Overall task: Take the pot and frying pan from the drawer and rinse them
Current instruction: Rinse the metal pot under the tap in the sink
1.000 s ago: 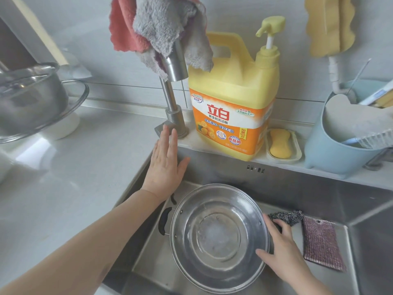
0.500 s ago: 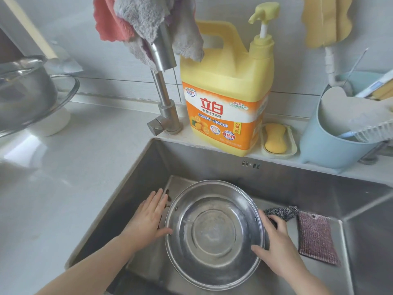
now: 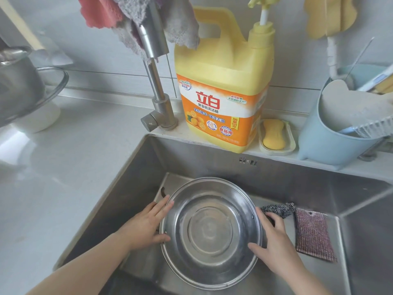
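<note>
A round stainless steel pot [image 3: 210, 233] stands upright in the steel sink [image 3: 297, 184], open side up. My left hand [image 3: 144, 226] lies against its left side over the dark handle, fingers along the rim and thumb hooked at the edge. My right hand [image 3: 274, 237] grips the right side the same way, covering that handle. No frying pan is in view.
The faucet [image 3: 157, 86], draped with cloths [image 3: 136, 13], rises behind the sink. A yellow detergent jug [image 3: 223, 92], soap dish [image 3: 274, 135] and blue tub [image 3: 325, 141] line the ledge. Steel wool [image 3: 278, 209] and a scrub pad [image 3: 312, 235] lie right of the pot. Another steel vessel [image 3: 17, 86] sits on the left counter.
My left hand came down from the faucet base to the pot's left side and closed in on its handle. My right hand stayed on the right side.
</note>
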